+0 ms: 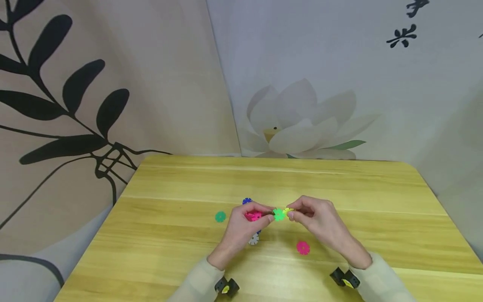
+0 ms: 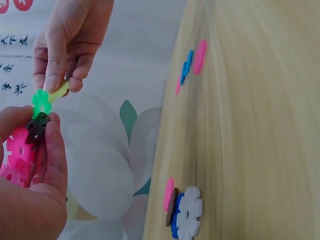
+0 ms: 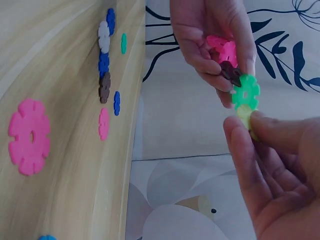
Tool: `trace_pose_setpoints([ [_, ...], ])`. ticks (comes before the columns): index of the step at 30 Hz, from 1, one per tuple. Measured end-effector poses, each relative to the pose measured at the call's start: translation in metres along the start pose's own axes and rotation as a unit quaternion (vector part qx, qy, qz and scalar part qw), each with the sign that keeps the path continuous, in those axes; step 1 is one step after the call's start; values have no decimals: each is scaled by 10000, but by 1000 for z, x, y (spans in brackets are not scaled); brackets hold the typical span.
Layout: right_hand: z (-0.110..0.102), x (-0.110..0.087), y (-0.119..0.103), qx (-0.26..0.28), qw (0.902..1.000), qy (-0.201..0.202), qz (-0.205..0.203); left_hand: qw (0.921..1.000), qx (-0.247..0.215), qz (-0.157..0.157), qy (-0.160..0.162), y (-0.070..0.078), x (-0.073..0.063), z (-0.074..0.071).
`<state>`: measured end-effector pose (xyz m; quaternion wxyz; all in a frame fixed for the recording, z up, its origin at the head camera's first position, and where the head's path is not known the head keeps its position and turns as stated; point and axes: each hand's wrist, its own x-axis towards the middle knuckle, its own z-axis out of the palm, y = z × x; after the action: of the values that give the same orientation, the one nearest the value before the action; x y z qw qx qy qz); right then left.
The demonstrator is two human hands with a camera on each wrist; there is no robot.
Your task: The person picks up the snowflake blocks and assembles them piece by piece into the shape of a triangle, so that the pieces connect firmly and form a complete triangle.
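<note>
Above the table, my left hand [image 1: 241, 226] holds a short chain of notched plastic snowflake discs. Pink discs [image 2: 19, 145] lie within its palm, followed by a dark brown disc [image 3: 230, 73] and a bright green disc [image 1: 279, 214]. Thumb and fingers of this hand grip the chain around the brown disc. My right hand [image 1: 324, 220] pinches a yellow disc [image 3: 245, 115] between thumb and fingertips. The yellow disc meets the green one edge to edge; how deeply their notches interlock cannot be seen. Fingers partly cover both the yellow and pink discs.
Loose discs lie on the wooden table [image 1: 377, 201]: green [image 1: 220, 216], blue [image 1: 247, 201] and pink [image 1: 303, 248]. Under the left hand sits a row with white [image 1: 254, 239], blue [image 3: 103, 64] and brown [image 3: 104, 87] discs. A printed wall cloth [image 1: 181, 84] stands behind the table.
</note>
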<state>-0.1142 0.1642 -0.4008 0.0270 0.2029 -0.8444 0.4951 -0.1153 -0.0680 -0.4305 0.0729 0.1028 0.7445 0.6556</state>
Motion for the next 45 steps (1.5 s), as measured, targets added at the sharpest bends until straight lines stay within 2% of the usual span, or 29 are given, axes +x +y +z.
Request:
trace_pose_setpoints([
  [3, 1, 0, -1, 16, 9997, 134, -186, 10000, -21, -33, -25, 2, 0, -1],
  [9, 2, 1, -2, 110, 9993, 136, -328, 9999, -40, -32, -149, 6, 2, -3],
  [11, 3, 2, -1, 154, 9994, 144, -284, 9996, -97, -56, -242, 8, 3, -5],
  [14, 3, 1, 3, 304, 9995, 131, 7, 9977, -419, -122, -514, 10, 7, -8],
  [17, 4, 1, 6, 384, 9983, 137, 421, 9906, -999, -155, -924, 9, 11, -10],
  [21, 4, 2, 9, 509, 9957, 67, 775, 9710, -2013, -371, -1232, 7, 14, -12],
  [24, 3, 3, 11, 738, 9936, -52, 851, 9581, -2531, -584, -1206, 4, 14, -14],
  [27, 3, 4, 11, 897, 9920, -114, 881, 9531, -2692, -630, -1230, 2, 13, -16],
  [30, 4, 4, 12, 982, 9911, -171, 880, 9520, -2720, -624, -1258, 1, 12, -18],
  [35, 3, 5, 13, 1058, 9898, -233, 929, 9543, -2638, -666, -1234, 0, 13, -20],
  [38, 2, 5, 15, 910, 9909, -219, 968, 9499, -2840, -668, -1123, -1, 13, -20],
  [42, 2, 4, 18, 456, 9944, -132, 946, 9410, -3187, -589, -976, -1, 13, -21],
  [45, 3, 3, 20, 19, 9969, -49, 782, 9381, -3290, -412, -999, -2, 12, -21],
])
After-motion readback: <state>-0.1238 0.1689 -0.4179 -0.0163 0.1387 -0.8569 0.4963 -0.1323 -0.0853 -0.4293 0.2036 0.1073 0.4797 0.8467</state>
